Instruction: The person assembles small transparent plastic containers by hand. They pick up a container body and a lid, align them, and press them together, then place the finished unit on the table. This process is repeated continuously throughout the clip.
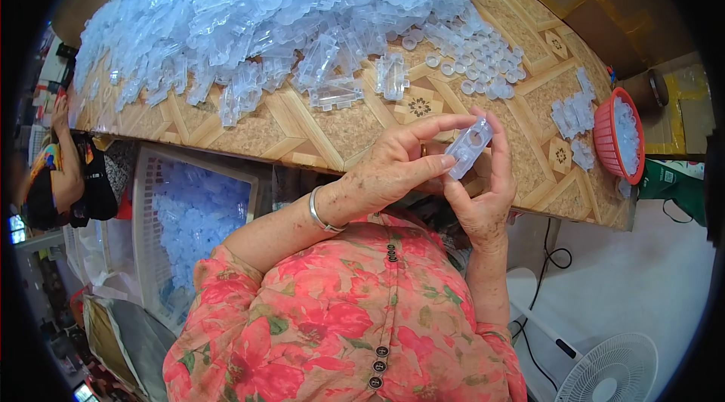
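Between my fingertips sits a clear plastic holder, pinched by both my left hand and right hand above the table edge. I'd keep thumb pressure even, so it doesn't twist.

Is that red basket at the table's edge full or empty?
Partly filled: the red basket holds clear plastic pieces, with its rim showing above them.

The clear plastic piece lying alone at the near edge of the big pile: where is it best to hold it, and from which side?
Probably by its two long sides, coming from above. The clear plastic piece lies flat on the table, apart from the pile, with bare tabletop on both sides for the fingers.
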`<action>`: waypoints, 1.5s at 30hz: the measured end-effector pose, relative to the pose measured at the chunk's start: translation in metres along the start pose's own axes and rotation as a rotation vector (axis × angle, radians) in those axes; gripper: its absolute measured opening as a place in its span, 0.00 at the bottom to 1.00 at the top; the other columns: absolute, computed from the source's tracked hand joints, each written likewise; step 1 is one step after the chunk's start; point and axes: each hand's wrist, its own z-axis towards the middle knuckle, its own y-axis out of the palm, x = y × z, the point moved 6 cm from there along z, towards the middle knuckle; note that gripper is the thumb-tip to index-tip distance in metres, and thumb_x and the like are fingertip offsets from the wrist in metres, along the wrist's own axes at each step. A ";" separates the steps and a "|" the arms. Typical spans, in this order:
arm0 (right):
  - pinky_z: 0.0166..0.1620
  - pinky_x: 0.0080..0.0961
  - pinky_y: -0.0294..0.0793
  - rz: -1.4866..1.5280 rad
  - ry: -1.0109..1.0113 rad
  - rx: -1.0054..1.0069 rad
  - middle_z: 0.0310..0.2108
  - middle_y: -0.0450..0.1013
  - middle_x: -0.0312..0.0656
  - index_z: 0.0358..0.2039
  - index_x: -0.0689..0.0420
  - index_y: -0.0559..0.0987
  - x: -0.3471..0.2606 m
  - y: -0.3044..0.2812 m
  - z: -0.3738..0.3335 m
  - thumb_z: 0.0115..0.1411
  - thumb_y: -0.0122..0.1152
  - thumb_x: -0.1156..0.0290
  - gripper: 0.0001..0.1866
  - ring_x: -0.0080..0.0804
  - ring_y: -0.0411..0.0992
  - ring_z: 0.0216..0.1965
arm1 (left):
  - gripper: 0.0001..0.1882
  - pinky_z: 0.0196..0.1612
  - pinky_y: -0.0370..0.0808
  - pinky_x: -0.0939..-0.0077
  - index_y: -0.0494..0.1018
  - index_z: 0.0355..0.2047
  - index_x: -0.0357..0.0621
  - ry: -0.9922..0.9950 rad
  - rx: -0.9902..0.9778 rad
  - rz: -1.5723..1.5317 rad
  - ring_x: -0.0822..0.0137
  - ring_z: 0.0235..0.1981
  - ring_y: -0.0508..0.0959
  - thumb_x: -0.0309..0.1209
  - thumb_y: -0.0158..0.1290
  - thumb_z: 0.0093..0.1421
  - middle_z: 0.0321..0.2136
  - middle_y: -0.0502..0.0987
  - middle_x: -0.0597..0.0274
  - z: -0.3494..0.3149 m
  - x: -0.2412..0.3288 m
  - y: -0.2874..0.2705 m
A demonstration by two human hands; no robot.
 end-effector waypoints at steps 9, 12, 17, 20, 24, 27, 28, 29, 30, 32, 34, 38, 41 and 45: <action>0.63 0.37 0.70 -0.040 -0.010 0.022 0.65 0.66 0.49 0.68 0.62 0.62 0.001 0.000 -0.004 0.49 0.67 0.78 0.45 0.42 0.68 0.64 | 0.28 0.58 0.76 0.73 0.59 0.70 0.43 0.020 -0.020 0.011 0.72 0.55 0.75 0.29 0.51 0.71 0.57 0.74 0.61 -0.001 -0.003 0.002; 0.63 0.37 0.69 0.023 0.009 0.042 0.65 0.66 0.49 0.68 0.61 0.62 0.002 0.000 -0.005 0.48 0.67 0.78 0.44 0.42 0.68 0.63 | 0.28 0.57 0.76 0.73 0.59 0.70 0.43 0.038 -0.039 0.023 0.72 0.55 0.75 0.29 0.51 0.72 0.57 0.74 0.61 -0.001 -0.001 0.003; 0.65 0.37 0.67 0.011 0.010 0.049 0.65 0.65 0.48 0.68 0.60 0.62 0.000 0.000 -0.006 0.48 0.68 0.78 0.45 0.41 0.65 0.65 | 0.29 0.56 0.76 0.75 0.59 0.71 0.43 0.035 -0.049 0.023 0.73 0.55 0.75 0.29 0.50 0.72 0.56 0.74 0.62 -0.003 -0.004 0.002; 0.66 0.38 0.65 -0.003 -0.043 0.074 0.66 0.65 0.48 0.68 0.60 0.62 -0.001 -0.001 -0.009 0.48 0.69 0.77 0.45 0.42 0.64 0.66 | 0.29 0.58 0.73 0.75 0.57 0.72 0.42 0.052 -0.070 0.177 0.71 0.58 0.73 0.29 0.49 0.72 0.60 0.71 0.61 -0.003 -0.002 0.003; 0.68 0.40 0.62 -0.148 -0.210 0.084 0.66 0.64 0.49 0.67 0.61 0.63 -0.011 -0.003 -0.005 0.50 0.73 0.73 0.45 0.44 0.64 0.66 | 0.29 0.65 0.65 0.70 0.57 0.72 0.39 0.276 -0.067 0.438 0.66 0.66 0.65 0.29 0.48 0.73 0.67 0.64 0.55 -0.002 0.001 0.008; 0.68 0.41 0.62 -0.184 -0.271 0.122 0.66 0.64 0.50 0.67 0.61 0.62 -0.013 -0.002 -0.006 0.51 0.75 0.71 0.45 0.45 0.64 0.66 | 0.29 0.69 0.58 0.66 0.58 0.71 0.36 0.446 -0.075 0.597 0.61 0.71 0.60 0.30 0.49 0.72 0.70 0.61 0.50 -0.001 0.001 0.009; 0.68 0.41 0.62 -0.181 -0.284 0.138 0.66 0.64 0.50 0.67 0.61 0.62 -0.013 -0.002 -0.007 0.51 0.76 0.70 0.45 0.45 0.64 0.66 | 0.30 0.70 0.57 0.65 0.58 0.70 0.35 0.448 -0.074 0.616 0.59 0.71 0.59 0.31 0.49 0.72 0.70 0.61 0.48 -0.001 0.000 0.009; 0.68 0.41 0.63 -0.162 -0.274 0.148 0.66 0.65 0.50 0.67 0.61 0.62 -0.012 -0.002 -0.008 0.51 0.76 0.70 0.45 0.45 0.65 0.66 | 0.30 0.70 0.56 0.65 0.59 0.70 0.35 0.451 -0.073 0.636 0.58 0.72 0.58 0.31 0.50 0.71 0.70 0.61 0.47 -0.001 0.000 0.009; 0.68 0.41 0.63 -0.143 -0.265 0.157 0.66 0.65 0.49 0.67 0.61 0.62 -0.010 -0.002 -0.010 0.51 0.76 0.70 0.45 0.45 0.65 0.66 | 0.31 0.70 0.56 0.65 0.59 0.70 0.35 0.476 -0.071 0.660 0.57 0.72 0.58 0.32 0.51 0.71 0.70 0.61 0.46 -0.002 0.000 0.010; 0.67 0.41 0.63 -0.147 -0.246 0.184 0.66 0.65 0.49 0.67 0.61 0.62 -0.008 -0.001 -0.011 0.51 0.76 0.71 0.45 0.45 0.65 0.66 | 0.32 0.70 0.57 0.64 0.59 0.70 0.35 0.524 -0.067 0.708 0.55 0.71 0.60 0.33 0.53 0.70 0.69 0.62 0.46 -0.003 0.002 0.013; 0.67 0.40 0.64 -0.198 -0.227 0.221 0.65 0.66 0.49 0.67 0.61 0.62 -0.008 0.001 -0.013 0.51 0.75 0.71 0.45 0.45 0.65 0.65 | 0.32 0.69 0.60 0.64 0.60 0.69 0.35 0.587 -0.038 0.763 0.55 0.69 0.63 0.32 0.55 0.68 0.68 0.63 0.46 -0.003 0.003 0.016; 0.64 0.39 0.67 -0.279 -0.251 0.140 0.63 0.69 0.49 0.66 0.61 0.63 -0.008 0.000 -0.010 0.52 0.74 0.72 0.43 0.46 0.69 0.62 | 0.30 0.64 0.66 0.65 0.63 0.67 0.35 0.610 0.039 0.758 0.55 0.63 0.70 0.29 0.57 0.67 0.63 0.69 0.48 0.001 -0.002 0.009; 0.60 0.39 0.70 -0.246 -0.188 0.053 0.59 0.72 0.49 0.64 0.60 0.68 -0.007 -0.013 -0.005 0.53 0.73 0.73 0.38 0.47 0.71 0.58 | 0.28 0.60 0.69 0.67 0.66 0.65 0.35 0.538 -0.023 0.688 0.58 0.59 0.73 0.27 0.57 0.66 0.58 0.72 0.48 0.006 0.002 -0.002; 0.54 0.36 0.72 -0.264 -0.115 0.017 0.49 0.77 0.49 0.55 0.61 0.77 -0.001 -0.027 -0.002 0.53 0.71 0.75 0.27 0.45 0.74 0.50 | 0.23 0.55 0.73 0.67 0.71 0.60 0.38 0.514 -0.056 0.864 0.56 0.54 0.76 0.25 0.57 0.64 0.51 0.76 0.50 0.009 0.012 -0.008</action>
